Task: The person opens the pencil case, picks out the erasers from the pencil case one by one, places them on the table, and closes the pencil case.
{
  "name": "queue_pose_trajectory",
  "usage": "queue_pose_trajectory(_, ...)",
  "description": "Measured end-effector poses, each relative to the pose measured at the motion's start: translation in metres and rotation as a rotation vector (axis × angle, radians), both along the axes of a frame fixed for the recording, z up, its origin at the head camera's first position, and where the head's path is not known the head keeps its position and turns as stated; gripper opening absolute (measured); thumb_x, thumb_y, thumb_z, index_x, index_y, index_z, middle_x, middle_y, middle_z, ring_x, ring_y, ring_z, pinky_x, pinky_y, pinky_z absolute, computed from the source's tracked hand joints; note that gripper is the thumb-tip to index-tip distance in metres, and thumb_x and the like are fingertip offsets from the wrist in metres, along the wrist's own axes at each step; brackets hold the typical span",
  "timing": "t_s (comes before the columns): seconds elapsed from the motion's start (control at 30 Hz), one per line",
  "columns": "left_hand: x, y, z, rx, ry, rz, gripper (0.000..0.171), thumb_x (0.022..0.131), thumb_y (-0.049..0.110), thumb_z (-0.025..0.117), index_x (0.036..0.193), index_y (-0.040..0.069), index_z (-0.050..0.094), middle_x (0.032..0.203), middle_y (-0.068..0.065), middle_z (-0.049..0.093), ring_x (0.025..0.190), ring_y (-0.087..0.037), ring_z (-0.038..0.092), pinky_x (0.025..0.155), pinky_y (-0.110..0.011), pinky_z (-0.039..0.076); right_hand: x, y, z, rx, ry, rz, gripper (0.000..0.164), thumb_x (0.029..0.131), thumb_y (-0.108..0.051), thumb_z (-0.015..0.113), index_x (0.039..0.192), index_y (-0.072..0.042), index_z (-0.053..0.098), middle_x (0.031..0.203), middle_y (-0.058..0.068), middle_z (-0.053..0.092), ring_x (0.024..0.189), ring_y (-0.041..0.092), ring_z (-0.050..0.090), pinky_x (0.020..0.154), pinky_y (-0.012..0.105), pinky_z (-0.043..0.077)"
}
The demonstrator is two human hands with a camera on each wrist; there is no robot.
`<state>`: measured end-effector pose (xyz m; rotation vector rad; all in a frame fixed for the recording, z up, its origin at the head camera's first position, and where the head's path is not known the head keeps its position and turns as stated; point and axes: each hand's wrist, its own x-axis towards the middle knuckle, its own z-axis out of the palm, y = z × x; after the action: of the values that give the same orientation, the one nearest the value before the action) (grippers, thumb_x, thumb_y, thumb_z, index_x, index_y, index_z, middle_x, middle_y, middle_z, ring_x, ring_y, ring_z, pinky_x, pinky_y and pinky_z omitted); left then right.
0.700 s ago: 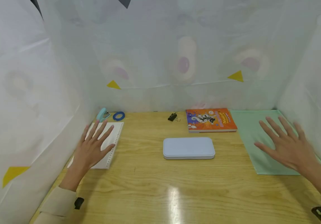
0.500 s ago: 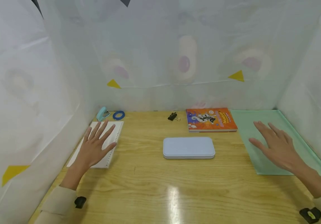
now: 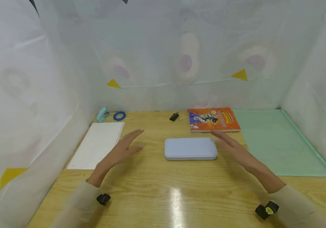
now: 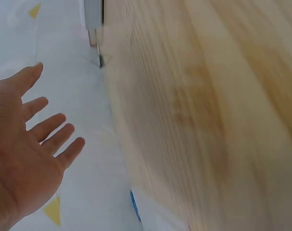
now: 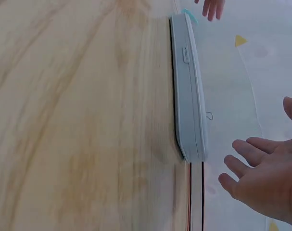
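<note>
A pale blue, flat pencil case (image 3: 190,148) with rounded corners lies on the wooden table (image 3: 151,190). In the right wrist view the side of the case (image 5: 188,91) shows a small clasp. To its left, my left hand (image 3: 120,152) is raised over the table by the notepad, palm turned inward, fingers extended and holding nothing. My right hand (image 3: 238,153) is at the case's right end, its fingertips overlapping that edge in the head view. The right wrist view shows the right palm (image 5: 271,178) bare, with fingers spread.
A white spiral notepad (image 3: 94,145) lies at left, below a light blue stapler (image 3: 103,114) and a blue tape roll (image 3: 119,116). Behind the case are a black binder clip (image 3: 174,117) and an orange book (image 3: 214,119). A green folder (image 3: 285,142) lies right. White sheeting surrounds the table.
Both hands have swung inward from over the notepad and the green folder toward the pencil case, turning from palms down to palms facing each other. The objects on the table stay put.
</note>
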<state>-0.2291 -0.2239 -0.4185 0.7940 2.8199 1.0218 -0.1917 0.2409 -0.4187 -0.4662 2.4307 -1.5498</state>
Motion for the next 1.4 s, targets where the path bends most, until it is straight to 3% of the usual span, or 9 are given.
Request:
queue_pose_trajectory(0.17,-0.007,0.035,-0.003,-0.021,-0.048,-0.095,0.061,0.106,0.034,0.062,0.159,0.013,0.042,0.166,-0.013,0.035,0.153,-0.039,0.029,0.121,-0.063,0.025,-0.012,-0.029,-0.009,0.115,0.024,0.008,0.070,0.108,-0.043,0.054,0.164,-0.012,0.027,0.170,0.018,0.023,0.155,0.048,0.014,0.117,0.075,0.016)
queue_pose_trajectory(0.37,-0.017,0.069,-0.012,-0.101,-0.098,-0.199,0.061,0.105,0.035,0.064,0.158,0.011,0.044,0.165,-0.014,0.036,0.153,-0.036,0.030,0.123,-0.055,0.025,-0.021,-0.052,-0.017,0.403,0.224,0.043,0.077,0.092,-0.033,0.080,0.155,-0.004,0.045,0.163,0.026,0.034,0.151,0.053,0.022,0.115,0.077,0.013)
queue_pose_trajectory(0.6,-0.022,0.096,-0.018,-0.205,-0.183,-0.206,0.071,0.101,0.043,0.067,0.161,0.019,0.039,0.169,-0.017,0.026,0.156,-0.035,0.024,0.124,-0.052,0.026,-0.023,-0.058,-0.019,0.600,0.419,0.059,0.082,0.082,-0.021,0.089,0.152,-0.008,0.051,0.157,0.021,0.046,0.145,0.049,0.036,0.115,0.071,0.024)
queue_pose_trajectory(0.77,-0.023,0.111,-0.020,-0.238,-0.162,-0.235,0.082,0.097,0.045,0.073,0.164,0.021,0.032,0.170,-0.021,0.018,0.156,-0.039,0.020,0.124,-0.053,0.024,-0.026,-0.055,-0.018,0.626,0.472,0.087,0.081,0.081,-0.027,0.090,0.151,-0.008,0.053,0.155,0.020,0.049,0.142,0.048,0.041,0.112,0.070,0.031)
queue_pose_trajectory(1.03,-0.023,0.135,-0.019,-0.291,-0.069,-0.263,0.083,0.095,0.042,0.076,0.163,0.019,0.034,0.168,-0.018,0.026,0.154,-0.037,0.025,0.123,-0.054,0.026,-0.027,-0.053,-0.015,0.600,0.463,0.132,0.071,0.084,-0.029,0.087,0.148,-0.012,0.058,0.154,0.019,0.051,0.140,0.049,0.043,0.107,0.073,0.032)
queue_pose_trajectory(1.2,-0.024,0.136,-0.018,-0.272,-0.084,-0.240,0.077,0.097,0.043,0.073,0.161,0.019,0.038,0.167,-0.020,0.026,0.153,-0.039,0.026,0.122,-0.054,0.028,-0.031,-0.052,-0.007,0.595,0.426,0.163,0.064,0.090,-0.032,0.081,0.147,-0.014,0.059,0.153,0.020,0.052,0.138,0.050,0.045,0.105,0.075,0.032)
queue_pose_trajectory(1.4,-0.028,0.129,-0.019,-0.209,-0.084,-0.207,0.069,0.099,0.051,0.067,0.157,0.020,0.046,0.158,-0.016,0.043,0.144,-0.033,0.041,0.117,-0.050,0.037,-0.037,-0.051,-0.001,0.529,0.376,0.207,0.052,0.098,-0.027,0.072,0.146,-0.009,0.060,0.150,0.022,0.054,0.137,0.049,0.048,0.109,0.071,0.034)
